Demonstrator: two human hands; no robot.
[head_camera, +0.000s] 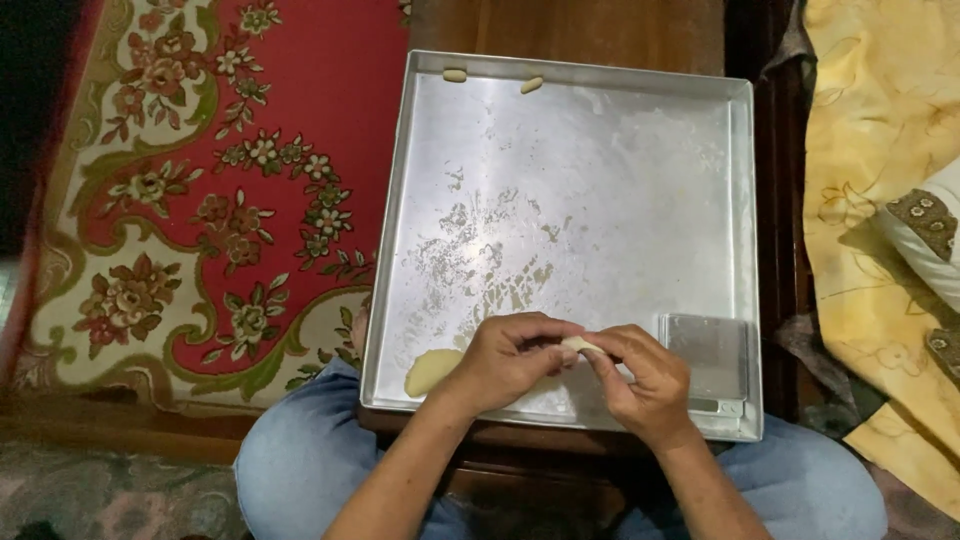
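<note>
Dark wood of a low table (600, 25) carries a square metal baking tray (745, 250), with a red floral carpet (200, 200) on the floor to its left. Over the tray's near edge, the left hand (505, 358) and the right hand (645, 380) meet, fingertips of both closed in a pinch on a small pale piece of dough (580, 344) held between them, just above the tray floor. Just left of the left hand, a larger flattened lump of dough (430, 370) lies in the tray's near left corner. To the right of the right hand, a flat rectangular metal scraper (710, 355) rests in the near right corner.

Most of the tray floor is bare, dull and streaked with smears of dough at its middle. Two small shaped dough pieces (455, 75) (531, 85) lie against the far rim, near the left corner, close together but apart. The person's knees in blue jeans (300, 450) flank the table's near edge. Yellow patterned cloth (870, 150) lies at the right, well apart from the tray.
</note>
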